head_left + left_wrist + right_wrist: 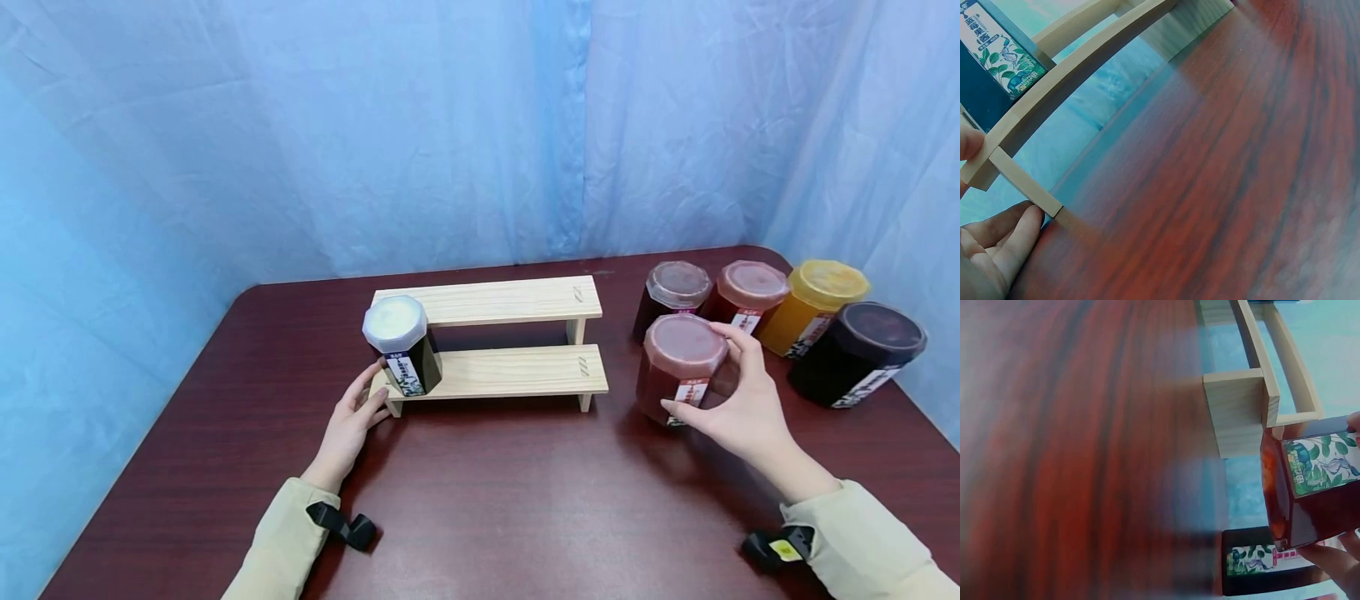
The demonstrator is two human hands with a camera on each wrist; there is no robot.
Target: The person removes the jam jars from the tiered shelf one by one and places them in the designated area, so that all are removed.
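Note:
My left hand [352, 421] grips the left end of a two-tier wooden shelf [517, 372], its fingertips beside the leg in the left wrist view. Right above it on the lower tier stands a dark jam jar [408, 371] with a white lid and a printed label [1004, 53]. My right hand [742, 408] holds a red jam jar [660, 379] by its side, thumb in front and fingers behind. This jar is to the right of the shelf, raised over the table in the right wrist view, its leafy label [1325, 464] showing.
Behind and right of the held jar stand several more jars: a dark one [652, 308], a red one [727, 312], a yellow one [787, 329] and a black one [832, 367]. A dark red wooden table [510, 483] lies under everything. Blue curtains [375, 142] hang behind.

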